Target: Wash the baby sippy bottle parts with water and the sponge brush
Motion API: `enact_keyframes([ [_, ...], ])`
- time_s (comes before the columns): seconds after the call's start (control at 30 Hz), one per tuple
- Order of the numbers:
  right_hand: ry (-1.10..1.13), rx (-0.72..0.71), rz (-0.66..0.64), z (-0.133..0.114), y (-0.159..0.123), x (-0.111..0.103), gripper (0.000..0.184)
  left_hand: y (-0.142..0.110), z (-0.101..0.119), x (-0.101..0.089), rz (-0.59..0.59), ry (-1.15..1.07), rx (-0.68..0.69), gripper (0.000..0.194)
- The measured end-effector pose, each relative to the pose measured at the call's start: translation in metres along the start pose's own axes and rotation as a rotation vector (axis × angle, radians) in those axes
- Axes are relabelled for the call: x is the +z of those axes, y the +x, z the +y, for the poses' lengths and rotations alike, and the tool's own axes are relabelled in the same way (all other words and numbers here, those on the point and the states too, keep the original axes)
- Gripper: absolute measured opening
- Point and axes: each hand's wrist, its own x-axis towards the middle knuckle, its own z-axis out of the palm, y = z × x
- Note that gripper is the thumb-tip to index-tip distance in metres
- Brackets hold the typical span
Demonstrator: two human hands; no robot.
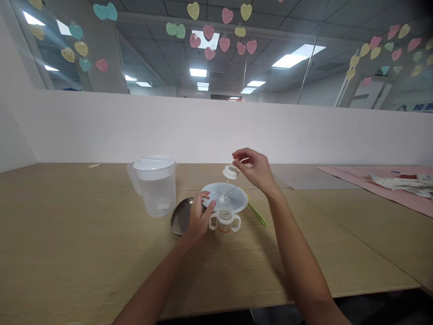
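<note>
Between the thumb and fingers of my right hand [253, 167] hangs a white baby bottle lid [231, 172], raised above a pale bowl. A thin straw [226, 188] with a white weighted end runs down from it. Below stands a clear baby bottle [224, 228], upright and uncapped, with two white handles and red print. My left hand [200, 212] is just left of the bottle, fingers apart and holding nothing. The pale blue-white bowl [241, 198] sits behind the bottle. Part of a round dark metal tray [181, 219] is hidden by my left hand.
A clear plastic pitcher [158, 194] with a white lid stands left of the tray. A green brush-like handle [257, 214] lies right of the bowl. A pink cloth [365, 183] with items on it covers the far right. Behind the table rises a white wall [203, 131].
</note>
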Motion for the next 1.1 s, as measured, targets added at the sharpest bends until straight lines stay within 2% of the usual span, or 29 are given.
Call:
enact_keyframes([
  [0.13, -0.108, 0.037, -0.149, 0.023, 0.0, 0.02, 0.014, 0.003, -0.007, -0.003, -0.027, 0.109, 0.075, 0.025],
  [0.27, -0.069, 0.151, -0.297, 0.042, -0.002, 0.039, 0.015, 0.006, -0.015, -0.003, -0.116, 0.19, 0.097, 0.031],
  [0.47, 0.077, 0.366, -0.361, 0.053, -0.005, 0.046, 0.023, 0.003, -0.016, -0.001, -0.291, 0.194, 0.009, 0.036],
  [0.57, 0.115, 0.44, -0.341, 0.059, -0.005, 0.047, 0.024, 0.001, -0.009, 0.0, -0.331, 0.17, -0.016, 0.036],
  [0.67, 0.077, 0.477, -0.273, 0.069, -0.004, 0.048, 0.024, 0.001, -0.003, -0.001, -0.296, 0.157, -0.03, 0.036],
  [0.87, -0.213, 0.38, 0.048, 0.079, 0.001, 0.032, 0.015, 0.0, -0.006, -0.002, -0.263, 0.159, -0.055, 0.035],
  [1.0, -0.203, 0.406, 0.071, 0.074, 0.002, 0.02, 0.017, 0.001, -0.009, -0.003, -0.292, 0.173, -0.067, 0.037],
  [1.1, -0.179, 0.402, 0.059, 0.068, 0.002, 0.019, 0.018, 0.0, -0.01, -0.003, -0.32, 0.217, -0.08, 0.038],
])
